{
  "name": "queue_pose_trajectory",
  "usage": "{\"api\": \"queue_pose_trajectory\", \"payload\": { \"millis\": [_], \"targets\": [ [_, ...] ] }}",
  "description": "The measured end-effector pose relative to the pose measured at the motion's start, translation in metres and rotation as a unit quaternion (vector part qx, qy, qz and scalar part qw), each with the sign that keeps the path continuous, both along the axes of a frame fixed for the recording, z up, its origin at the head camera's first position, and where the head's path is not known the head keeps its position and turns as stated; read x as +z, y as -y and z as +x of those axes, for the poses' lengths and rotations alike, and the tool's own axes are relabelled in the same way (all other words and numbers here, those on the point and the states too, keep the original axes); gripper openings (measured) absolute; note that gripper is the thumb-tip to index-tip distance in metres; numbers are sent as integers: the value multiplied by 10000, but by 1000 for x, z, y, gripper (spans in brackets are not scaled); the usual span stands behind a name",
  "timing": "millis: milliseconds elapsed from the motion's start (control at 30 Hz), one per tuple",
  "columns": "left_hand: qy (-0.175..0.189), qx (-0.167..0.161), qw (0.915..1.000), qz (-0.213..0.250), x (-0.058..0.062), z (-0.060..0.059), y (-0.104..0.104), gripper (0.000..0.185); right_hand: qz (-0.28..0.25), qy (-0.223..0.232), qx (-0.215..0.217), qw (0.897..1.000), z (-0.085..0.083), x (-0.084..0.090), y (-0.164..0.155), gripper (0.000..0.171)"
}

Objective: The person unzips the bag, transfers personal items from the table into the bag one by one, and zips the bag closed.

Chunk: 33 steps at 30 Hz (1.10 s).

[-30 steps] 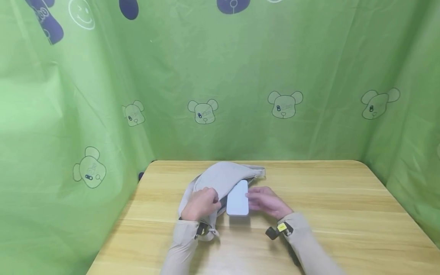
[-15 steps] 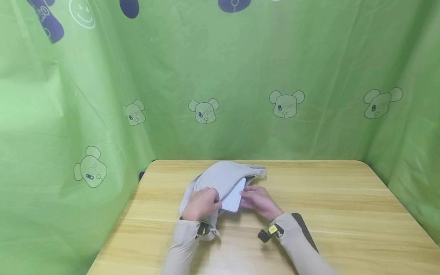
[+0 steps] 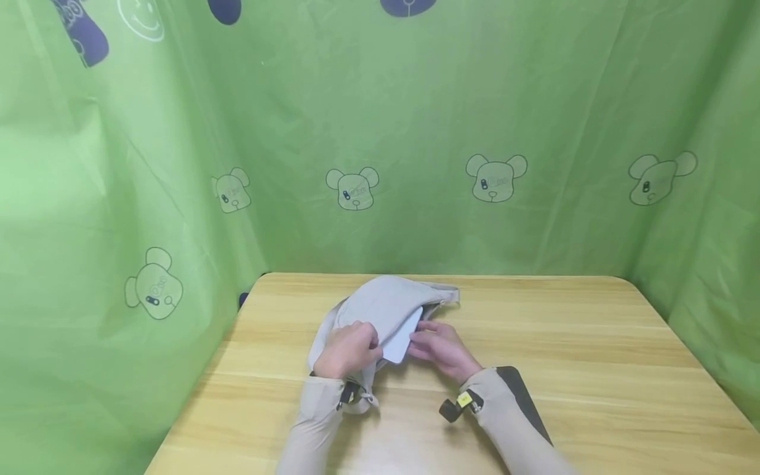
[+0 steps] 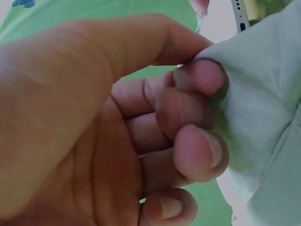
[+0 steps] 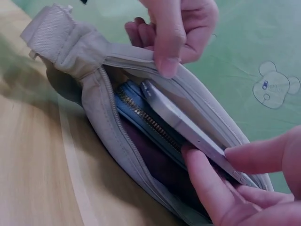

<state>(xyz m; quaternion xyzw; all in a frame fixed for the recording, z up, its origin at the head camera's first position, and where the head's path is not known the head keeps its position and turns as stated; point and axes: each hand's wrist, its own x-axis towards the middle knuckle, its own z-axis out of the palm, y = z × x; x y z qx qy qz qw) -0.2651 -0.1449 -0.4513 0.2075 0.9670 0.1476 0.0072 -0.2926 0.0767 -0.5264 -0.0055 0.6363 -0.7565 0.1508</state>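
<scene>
A light grey sling bag lies on the wooden table. My left hand pinches the upper edge of the bag's zip opening and holds it apart; in the left wrist view the fingers curl on the grey fabric. My right hand grips a thin white phone, which stands slanted and partly inside the opening. In the right wrist view the phone slides edge-first between the bag's walls, my right fingers on its near end.
Inside the bag a blue zipped pocket lies under the phone. The bag's webbing strap end points away. A green bear-print curtain closes in the table at the back and both sides. A small black device is on my right wrist.
The phone has moved from mostly outside the bag to partly inside its opening, and my right hand has followed it leftward. My left hand keeps its pinch on the bag's edge.
</scene>
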Motion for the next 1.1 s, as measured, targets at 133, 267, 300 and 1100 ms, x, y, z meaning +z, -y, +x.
{"api": "queue_pose_trajectory", "payload": {
  "millis": [133,267,300,1100],
  "targets": [
    [43,32,10000,16,-1,1,1,46,153,-21,-27,9999,3,-1,2,69],
    [66,42,10000,1,-2,2,1,46,80,50,-91,9999,3,-2,3,68],
    [68,35,10000,-3,-2,2,2,46,34,46,-85,9999,3,-1,3,68],
    [-1,16,10000,-36,1,-2,0,45,-1513,408,1134,9811,7,11,-5,58]
  ]
}}
